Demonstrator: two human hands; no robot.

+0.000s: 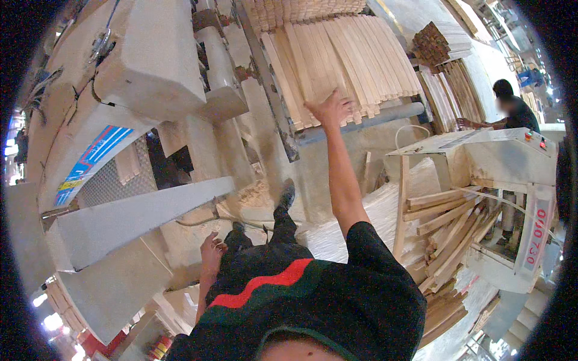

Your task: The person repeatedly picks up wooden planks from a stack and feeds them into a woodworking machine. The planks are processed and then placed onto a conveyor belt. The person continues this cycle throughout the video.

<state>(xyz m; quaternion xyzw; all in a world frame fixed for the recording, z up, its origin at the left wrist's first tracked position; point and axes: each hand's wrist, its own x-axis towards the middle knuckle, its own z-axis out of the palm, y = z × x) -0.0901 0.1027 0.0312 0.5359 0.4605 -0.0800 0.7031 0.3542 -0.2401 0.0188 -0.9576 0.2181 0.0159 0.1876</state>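
Long pale wooden strips (343,60) lie side by side in a wide layer ahead of me. My right hand (333,111) reaches out over their near ends, its fingers spread and nothing gripped. Whether the fingertips touch the wood, I cannot tell. A grey roller (385,114) runs just under those near ends. Down by my left thigh hangs my left hand (214,247), empty, with loosely bent fingers that stand apart. It is nearest to my dark trousers and the grey metal ledge (144,219) of a machine.
A large beige machine (138,66) fills the left side. At right stands a white machine cabinet (506,156), with loose wood offcuts (448,228) piled beside it. Another person (521,111) works at the far right near a stack of strips (460,90). Sawdust (256,195) lies near my feet.
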